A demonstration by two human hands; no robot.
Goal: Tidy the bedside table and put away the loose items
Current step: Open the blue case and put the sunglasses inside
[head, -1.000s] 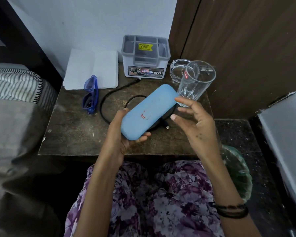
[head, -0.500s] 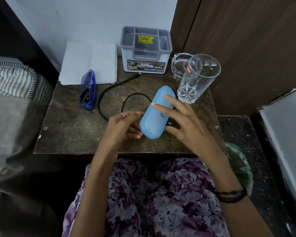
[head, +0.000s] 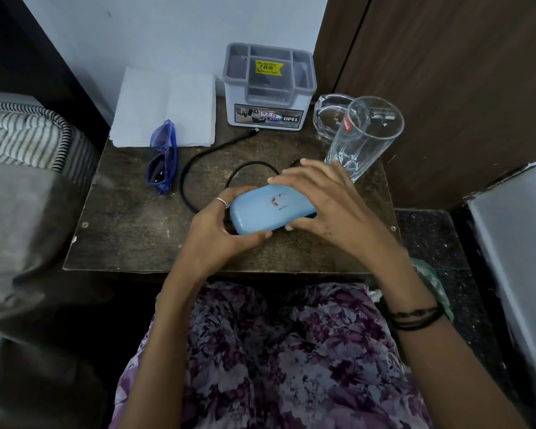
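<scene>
Fingers of our left hand [head: 217, 235] curl round the near-left end of the light blue case [head: 268, 209], thumb under its front edge, a ring on one finger. Our right hand [head: 328, 209] covers the far-right end, fingers spread over the top and thumb pressed to the near edge, so both hands hold the closed case between them, low over the bedside table [head: 130, 224]; we cannot tell whether it touches the top.

Behind the case, against the wall, stands the grey organiser [head: 269, 86], its compartments showing only a yellow price sticker. Right of the organiser sits a glass ashtray [head: 330, 116] with a small metal object in it, and just in front of that an upright drinking glass [head: 364, 134], holding nothing we can see, close beside our right fingertips.

Left of the organiser lies a white folded paper [head: 164, 106], with blue sunglasses [head: 163, 156] folded at its near edge. A black cable [head: 198, 168] loops from the organiser's foot toward the case and passes under our hands. Our flowered lap [head: 276, 351] fills the foreground, with a striped mattress [head: 28, 134] left of the table.
</scene>
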